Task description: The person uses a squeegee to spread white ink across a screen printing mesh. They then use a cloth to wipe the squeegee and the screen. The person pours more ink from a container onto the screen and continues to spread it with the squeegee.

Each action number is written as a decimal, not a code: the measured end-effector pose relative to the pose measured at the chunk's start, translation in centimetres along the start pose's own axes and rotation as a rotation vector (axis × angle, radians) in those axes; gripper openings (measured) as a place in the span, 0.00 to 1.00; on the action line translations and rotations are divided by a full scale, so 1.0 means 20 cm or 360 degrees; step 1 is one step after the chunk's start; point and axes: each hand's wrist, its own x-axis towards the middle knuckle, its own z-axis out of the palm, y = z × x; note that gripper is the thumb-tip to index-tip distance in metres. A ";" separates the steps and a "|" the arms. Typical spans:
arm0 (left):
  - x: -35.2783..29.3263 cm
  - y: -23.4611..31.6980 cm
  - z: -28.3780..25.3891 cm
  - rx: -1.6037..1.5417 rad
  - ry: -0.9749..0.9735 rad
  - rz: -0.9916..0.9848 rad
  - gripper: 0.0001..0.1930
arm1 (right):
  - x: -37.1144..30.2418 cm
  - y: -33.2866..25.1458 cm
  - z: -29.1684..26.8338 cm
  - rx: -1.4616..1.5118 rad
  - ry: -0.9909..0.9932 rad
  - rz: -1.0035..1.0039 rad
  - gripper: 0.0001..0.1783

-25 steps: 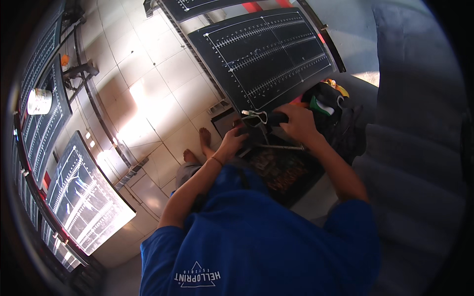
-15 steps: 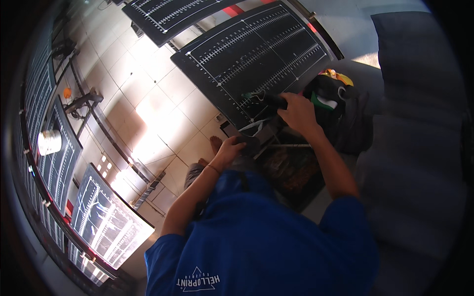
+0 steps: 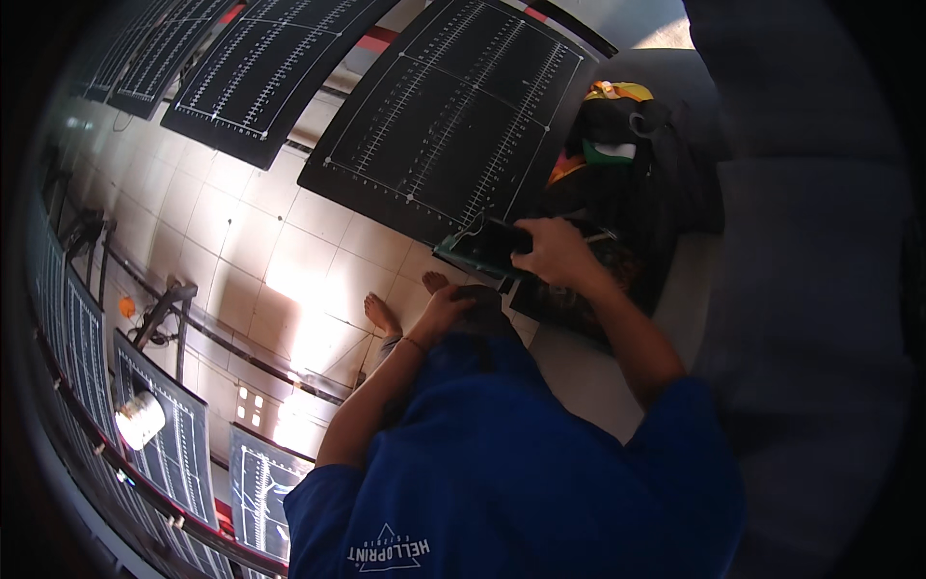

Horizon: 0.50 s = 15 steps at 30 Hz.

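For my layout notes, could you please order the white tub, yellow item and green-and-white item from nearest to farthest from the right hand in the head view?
From the right hand:
1. Green-and-white item, up and right.
2. Yellow item, farther up.
3. White tub, far left.

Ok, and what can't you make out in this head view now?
All in the head view:
Dark object in the right hand: its kind, lost to shadow and blur.
Left hand: palm, hidden by its back.
Board nearest the blue sleeve: right part, hidden behind it.
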 end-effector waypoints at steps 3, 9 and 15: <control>-0.02 -0.03 -0.04 -0.0079 -0.0006 0.0164 0.16 | 0.03 0.00 0.11 -0.0047 -0.0022 0.0059 0.25; -0.09 0.09 -0.12 -0.0101 -0.0013 0.0056 0.16 | 0.18 0.00 0.06 -0.0180 -0.0159 0.0290 0.33; -0.10 0.12 -0.17 -0.0230 -0.0069 -0.0047 0.16 | 0.33 0.04 -0.03 -0.0257 -0.0156 0.0179 0.33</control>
